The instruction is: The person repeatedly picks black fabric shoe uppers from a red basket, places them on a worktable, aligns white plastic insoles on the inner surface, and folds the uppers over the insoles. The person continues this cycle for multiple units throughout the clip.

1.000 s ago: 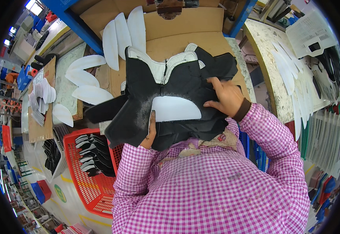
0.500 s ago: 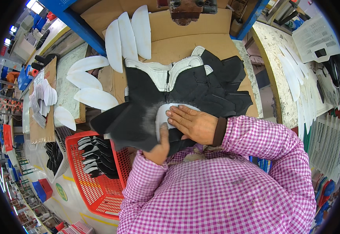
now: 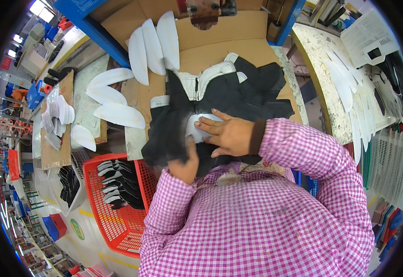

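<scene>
A black shoe upper (image 3: 170, 131), blurred along its left side, lies in front of me over a pile of similar black uppers (image 3: 257, 87) with white lining edges. On it sits a white rounded piece (image 3: 196, 127). My right hand (image 3: 233, 135) rests on the right of this piece, palm down with fingers spread. My left hand (image 3: 187, 162) is at the near edge of the upper, its thumb up beside the white piece. Its other fingers are smeared and partly hidden, seemingly closed on the upper's edge.
White half-oval pieces (image 3: 153, 47) lie at the back left and more (image 3: 118, 115) on the left. A red basket (image 3: 118, 231) with several black-and-white pieces stands lower left. Machine parts (image 3: 206, 11) hang above cardboard (image 3: 229, 34). A worktable (image 3: 319, 60) stands right.
The upper's left flap, which pointed out to the left, has shifted and lies lower and more bunched. My right hand's fingers have spread apart. My left thumb stays beside the white piece.
</scene>
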`<action>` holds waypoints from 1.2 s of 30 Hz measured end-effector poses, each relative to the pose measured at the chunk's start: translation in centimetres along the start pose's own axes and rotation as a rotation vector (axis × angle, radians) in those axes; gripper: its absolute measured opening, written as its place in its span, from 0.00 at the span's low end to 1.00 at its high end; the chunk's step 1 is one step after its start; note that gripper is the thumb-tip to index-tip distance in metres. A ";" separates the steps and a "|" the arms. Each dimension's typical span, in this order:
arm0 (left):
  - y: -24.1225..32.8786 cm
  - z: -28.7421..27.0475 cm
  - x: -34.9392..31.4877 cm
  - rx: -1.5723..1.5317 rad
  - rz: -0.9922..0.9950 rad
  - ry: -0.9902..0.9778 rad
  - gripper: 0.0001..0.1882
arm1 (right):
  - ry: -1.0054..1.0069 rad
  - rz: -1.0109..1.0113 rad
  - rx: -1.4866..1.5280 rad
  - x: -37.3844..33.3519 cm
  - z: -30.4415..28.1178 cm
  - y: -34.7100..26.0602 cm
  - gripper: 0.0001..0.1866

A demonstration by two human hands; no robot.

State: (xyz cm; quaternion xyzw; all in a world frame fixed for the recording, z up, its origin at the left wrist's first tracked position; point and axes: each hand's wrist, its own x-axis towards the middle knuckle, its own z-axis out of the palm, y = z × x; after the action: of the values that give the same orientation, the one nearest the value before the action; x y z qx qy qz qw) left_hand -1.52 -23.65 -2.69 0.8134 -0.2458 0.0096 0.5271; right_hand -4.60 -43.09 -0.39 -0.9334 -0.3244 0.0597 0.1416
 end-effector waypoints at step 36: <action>2.7 4.0 -0.5 0.097 0.380 -0.003 0.13 | 1.463 0.472 1.819 -3.9 2.0 -3.7 0.21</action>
State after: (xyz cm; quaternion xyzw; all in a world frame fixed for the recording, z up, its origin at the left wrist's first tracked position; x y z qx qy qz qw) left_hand -4.03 -27.77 -2.29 0.7767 -0.3949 0.1196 0.4759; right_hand -10.19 -42.31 -1.10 -0.3395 0.1747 -0.2542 0.8886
